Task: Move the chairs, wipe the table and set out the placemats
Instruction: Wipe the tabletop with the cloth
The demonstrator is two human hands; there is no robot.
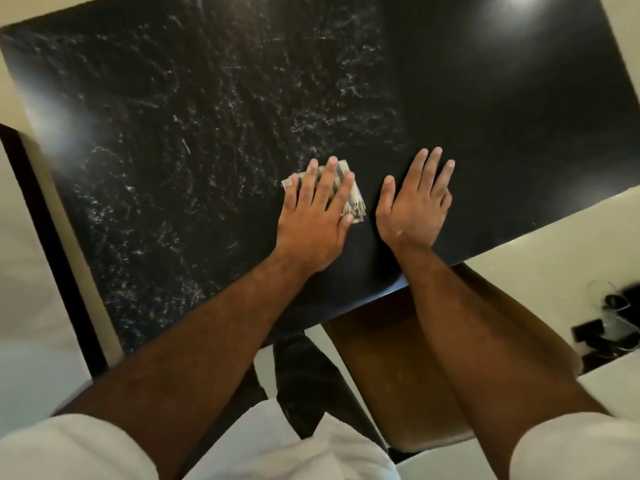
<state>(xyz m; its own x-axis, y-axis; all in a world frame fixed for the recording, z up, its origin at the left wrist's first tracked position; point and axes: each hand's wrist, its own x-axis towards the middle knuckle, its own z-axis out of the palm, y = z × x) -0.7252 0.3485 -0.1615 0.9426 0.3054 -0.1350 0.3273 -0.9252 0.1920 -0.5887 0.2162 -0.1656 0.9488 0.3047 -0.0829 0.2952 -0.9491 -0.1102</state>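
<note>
A glossy black table [485, 116] fills most of the view. Its left half is covered in whitish smeared streaks, while the right half looks dark and even. My left hand [317, 216] lies flat with straight fingers on a small folded beige cloth [353, 202] near the table's front edge, covering most of it. Just to the right, my right hand [415, 206] rests flat and spread on the bare table top, holding nothing. A brown chair seat [391, 368] sits partly under the table's front edge, between my forearms.
Pale floor [554, 244] surrounds the table. Black cables and small devices [609, 327] lie on the floor at the right. A dark frame edge [52, 237] runs along the table's left side. My dark trouser leg [304, 382] stands by the chair.
</note>
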